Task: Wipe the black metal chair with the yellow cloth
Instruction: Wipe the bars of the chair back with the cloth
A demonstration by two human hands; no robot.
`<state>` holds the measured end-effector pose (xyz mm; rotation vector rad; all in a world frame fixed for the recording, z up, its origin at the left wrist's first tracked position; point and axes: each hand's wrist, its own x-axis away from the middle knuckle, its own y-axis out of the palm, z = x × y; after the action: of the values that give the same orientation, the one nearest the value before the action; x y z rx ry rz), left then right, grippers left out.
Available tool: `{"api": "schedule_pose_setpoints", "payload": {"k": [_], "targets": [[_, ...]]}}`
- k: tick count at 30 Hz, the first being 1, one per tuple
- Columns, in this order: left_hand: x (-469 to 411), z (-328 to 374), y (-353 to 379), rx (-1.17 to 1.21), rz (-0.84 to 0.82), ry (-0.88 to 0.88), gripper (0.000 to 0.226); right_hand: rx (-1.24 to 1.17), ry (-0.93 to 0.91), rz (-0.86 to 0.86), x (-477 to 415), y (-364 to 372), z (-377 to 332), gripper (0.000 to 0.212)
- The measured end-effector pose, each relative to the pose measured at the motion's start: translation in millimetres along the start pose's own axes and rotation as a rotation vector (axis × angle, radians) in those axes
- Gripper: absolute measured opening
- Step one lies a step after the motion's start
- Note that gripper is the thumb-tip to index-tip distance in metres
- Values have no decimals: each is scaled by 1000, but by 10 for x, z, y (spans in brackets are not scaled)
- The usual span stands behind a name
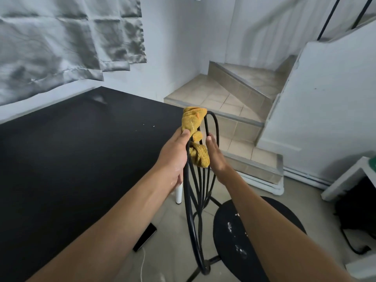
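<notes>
The black metal chair [225,257] has its round seat partly hidden by the right forearm; its looped backrest stands upright. At the backrest's top edge the left hand [175,157] pinches the yellow cloth [193,121], which hangs lengthwise down the rods. The right hand [214,155], fingers straight, touches its lower bunch.

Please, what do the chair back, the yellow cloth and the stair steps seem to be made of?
The chair back: thin bent rods, probably metal, painted black with a slight sheen.
The yellow cloth: soft fabric, perhaps knitted or terry; it bunches up and shows a ribbed, nubby surface.
The steps: beige tiles, ceramic by the look, matte, with visible grout lines and grey edging.
</notes>
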<state>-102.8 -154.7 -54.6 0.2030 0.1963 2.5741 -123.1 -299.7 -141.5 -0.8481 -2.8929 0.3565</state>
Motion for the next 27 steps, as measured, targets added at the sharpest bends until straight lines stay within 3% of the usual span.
{"api": "schedule_pose_setpoints", "payload": {"k": [5,11,20,24,27], "targets": [[216,34,5,-51,1,18,32,31,-36,-15,-35,10,-68,81],[432,-66,-29,-53,58,54,25,27,-42,53,39,118,-71,60],[554,-15,1,-172,111,114,25,-37,-105,61,156,252,-137,75],[574,-44,-29,-219,163,146,24,-74,-110,56,251,260,-120,58],[686,-90,-94,-305,213,207,24,81,-111,97,228,151,-88,35]]}}
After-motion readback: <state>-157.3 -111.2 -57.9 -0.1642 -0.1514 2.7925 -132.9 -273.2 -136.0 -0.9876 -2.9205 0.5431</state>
